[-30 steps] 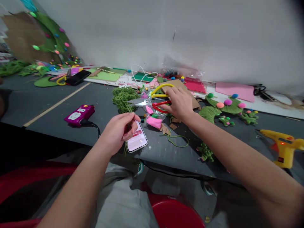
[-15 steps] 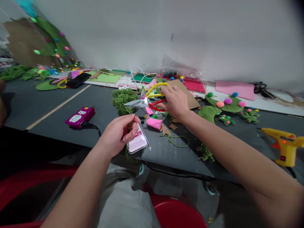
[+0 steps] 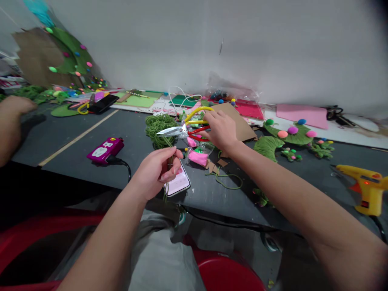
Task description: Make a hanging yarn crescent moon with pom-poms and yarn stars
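Observation:
My right hand [image 3: 220,128] grips the scissors [image 3: 178,130] by their yellow and red handles, with the blades pointing left over a pile of green yarn [image 3: 158,128]. The fingers of my left hand [image 3: 160,169] are pinched on green yarn strands [image 3: 166,191], which run up toward the pile and hang down below the hand. Beneath and beside that hand lies a phone [image 3: 181,184] with a lit screen. Pink material in a clear bag [image 3: 198,157] sits just right of the phone.
A purple power adapter [image 3: 105,151] with a black cord is on the left. A yellow glue gun [image 3: 368,188] stands at the right. Cardboard [image 3: 232,121] and green pieces with pompoms [image 3: 292,134] lie behind. Another person's hand [image 3: 15,111] reaches in at far left.
The other person's hand has come further into view at the left. The view has shifted slightly. My hands keep their hold, and the yarn strands by my left hand show more clearly.

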Demonstrator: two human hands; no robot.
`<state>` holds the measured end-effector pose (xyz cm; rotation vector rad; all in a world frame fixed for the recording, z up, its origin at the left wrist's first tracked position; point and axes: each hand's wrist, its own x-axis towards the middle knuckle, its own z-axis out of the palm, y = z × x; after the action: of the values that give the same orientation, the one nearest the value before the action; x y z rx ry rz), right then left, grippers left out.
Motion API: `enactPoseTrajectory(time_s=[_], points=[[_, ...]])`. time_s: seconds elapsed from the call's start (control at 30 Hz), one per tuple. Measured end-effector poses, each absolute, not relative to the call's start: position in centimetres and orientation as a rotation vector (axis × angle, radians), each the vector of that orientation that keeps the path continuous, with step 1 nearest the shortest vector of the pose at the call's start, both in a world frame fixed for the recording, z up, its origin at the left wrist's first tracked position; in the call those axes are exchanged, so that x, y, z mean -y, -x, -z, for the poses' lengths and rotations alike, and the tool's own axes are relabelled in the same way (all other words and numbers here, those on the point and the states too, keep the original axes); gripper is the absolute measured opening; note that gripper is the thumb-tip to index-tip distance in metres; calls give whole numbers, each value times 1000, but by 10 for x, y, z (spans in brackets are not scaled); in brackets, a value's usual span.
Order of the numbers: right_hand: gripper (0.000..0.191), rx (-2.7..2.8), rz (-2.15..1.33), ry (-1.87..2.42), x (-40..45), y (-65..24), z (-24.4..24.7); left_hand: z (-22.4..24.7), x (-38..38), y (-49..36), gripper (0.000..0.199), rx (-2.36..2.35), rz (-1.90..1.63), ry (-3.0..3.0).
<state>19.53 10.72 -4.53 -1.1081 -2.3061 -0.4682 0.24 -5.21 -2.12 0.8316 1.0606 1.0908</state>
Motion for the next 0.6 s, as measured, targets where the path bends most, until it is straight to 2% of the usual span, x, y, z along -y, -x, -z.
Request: enactPoseTrajectory(time_s=[0.33,0.6], points=[[31,2281,367,1120,-111,-204,44,18,57,-6,26,-1005,-1075,-917],[44,2314,113,1327,-103,-251,36,4,75,-23,34,-804,-462,-1152]])
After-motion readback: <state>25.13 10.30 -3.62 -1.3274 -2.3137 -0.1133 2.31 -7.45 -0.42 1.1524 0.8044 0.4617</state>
